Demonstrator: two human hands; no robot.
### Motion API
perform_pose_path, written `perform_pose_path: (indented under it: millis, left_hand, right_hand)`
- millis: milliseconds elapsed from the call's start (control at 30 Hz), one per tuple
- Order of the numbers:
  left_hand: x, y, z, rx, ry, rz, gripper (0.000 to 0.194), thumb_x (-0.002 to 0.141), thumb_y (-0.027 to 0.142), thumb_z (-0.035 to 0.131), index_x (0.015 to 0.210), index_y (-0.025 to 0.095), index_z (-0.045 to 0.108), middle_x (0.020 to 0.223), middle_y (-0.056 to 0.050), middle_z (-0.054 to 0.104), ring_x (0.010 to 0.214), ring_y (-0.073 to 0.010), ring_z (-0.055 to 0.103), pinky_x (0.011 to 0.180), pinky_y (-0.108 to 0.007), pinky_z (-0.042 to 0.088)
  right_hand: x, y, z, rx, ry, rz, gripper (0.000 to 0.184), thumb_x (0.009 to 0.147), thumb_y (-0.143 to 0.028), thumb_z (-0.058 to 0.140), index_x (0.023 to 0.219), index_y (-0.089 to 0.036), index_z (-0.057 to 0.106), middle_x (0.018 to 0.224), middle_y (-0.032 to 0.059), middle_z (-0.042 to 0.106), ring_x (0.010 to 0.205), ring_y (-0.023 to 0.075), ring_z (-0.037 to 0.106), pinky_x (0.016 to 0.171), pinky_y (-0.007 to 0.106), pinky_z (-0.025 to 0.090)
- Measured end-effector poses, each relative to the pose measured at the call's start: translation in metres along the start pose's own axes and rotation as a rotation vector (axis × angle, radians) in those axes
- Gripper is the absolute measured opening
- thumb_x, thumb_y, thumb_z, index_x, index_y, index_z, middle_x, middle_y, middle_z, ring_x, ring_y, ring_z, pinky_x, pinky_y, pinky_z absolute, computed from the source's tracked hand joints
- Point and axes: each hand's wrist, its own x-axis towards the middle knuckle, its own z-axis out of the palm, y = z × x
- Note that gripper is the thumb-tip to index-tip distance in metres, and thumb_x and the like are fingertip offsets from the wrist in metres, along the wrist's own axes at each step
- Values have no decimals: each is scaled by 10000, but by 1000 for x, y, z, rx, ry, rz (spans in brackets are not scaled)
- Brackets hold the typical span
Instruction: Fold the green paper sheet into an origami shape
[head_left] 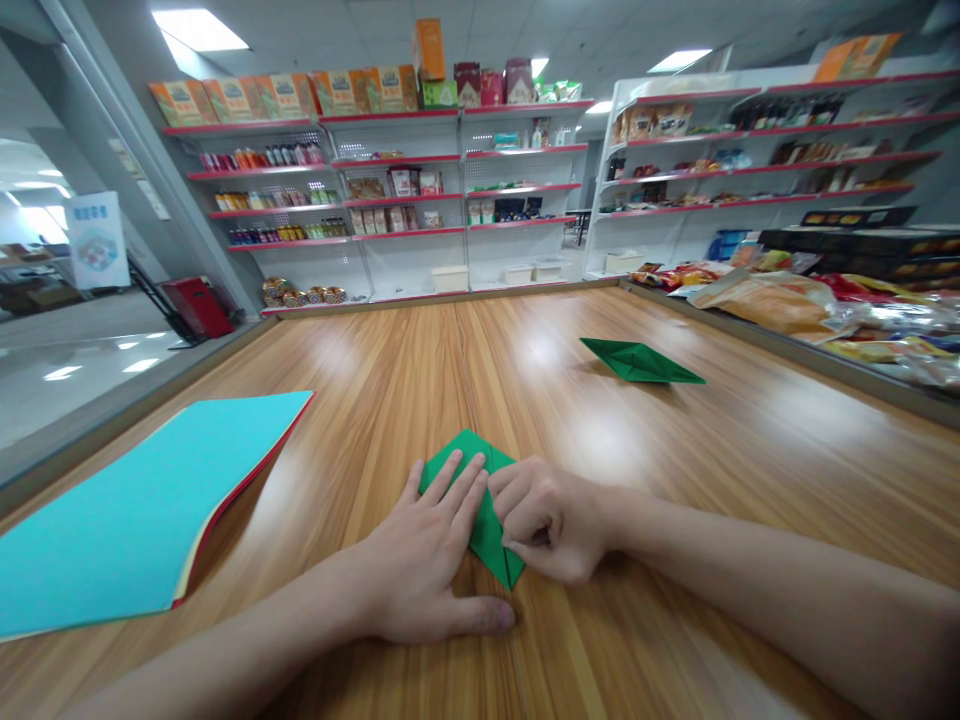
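Note:
A folded sheet of green paper lies flat on the wooden table in front of me, with crease lines showing on its upper and lower parts. My left hand rests on its left side, fingers stretched out over the paper and thumb apart on the wood. Against the paper's right edge presses my right hand, its fingers curled in; whether they pinch the edge or only rub along it is hidden. Farther back to the right sits a second folded green paper piece, pointed at both ends.
A stack of coloured paper, turquoise on top, lies on the left of the wooden table. Packaged goods are heaped beyond the right edge. Stocked shelves stand behind, and a red hand truck is at the left.

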Motion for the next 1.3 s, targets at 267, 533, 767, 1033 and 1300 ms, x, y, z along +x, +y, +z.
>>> perform_pose_path:
  millis: [267, 533, 767, 1033, 1300]
  left_hand:
    - [-2, 2, -4, -6, -12, 8, 1050, 748, 824, 356, 1513, 198, 5, 1562, -143, -49, 1408, -410, -64, 1090, -659, 28]
    - [-3, 2, -5, -19, -4, 6, 1065, 742, 832, 346, 1513, 184, -1, 1562, -145, -49, 1406, -412, -63, 1090, -662, 34]
    - [-2, 1, -5, -11, -4, 7, 1050, 755, 821, 346, 1512, 189, -12, 1561, -139, -56, 1406, -409, -69, 1093, -656, 34]
    - [-2, -2, -4, -14, -12, 8, 1066, 742, 835, 336, 1512, 180, -2, 1557, -148, -61, 1403, -412, -76, 1087, -664, 26]
    - [-4, -1, -4, -3, -7, 9, 1055, 747, 823, 359, 1512, 198, -13, 1561, -146, -48, 1404, -415, -59, 1089, -660, 33]
  right_hand:
    - [2, -1, 0, -35, -44, 5, 292, 580, -71, 459, 522, -218, 213, 517, -34, 349, 534, 125, 340, 546, 274, 328]
    - [4, 2, -2, -66, 21, 62, 307, 618, -82, 456, 529, -224, 199, 522, -28, 336, 556, 134, 344, 571, 277, 358]
    - [2, 5, 0, -18, 28, 90, 318, 633, -107, 462, 513, -226, 193, 510, -39, 305, 511, 118, 311, 524, 272, 325]
    - [5, 5, 0, 28, -4, 53, 311, 622, -90, 468, 509, -222, 210, 508, -41, 320, 513, 117, 332, 523, 271, 309]
    - [6, 1, -1, 21, -22, 45, 312, 612, -85, 465, 505, -221, 206, 505, -40, 320, 514, 119, 334, 516, 270, 306]
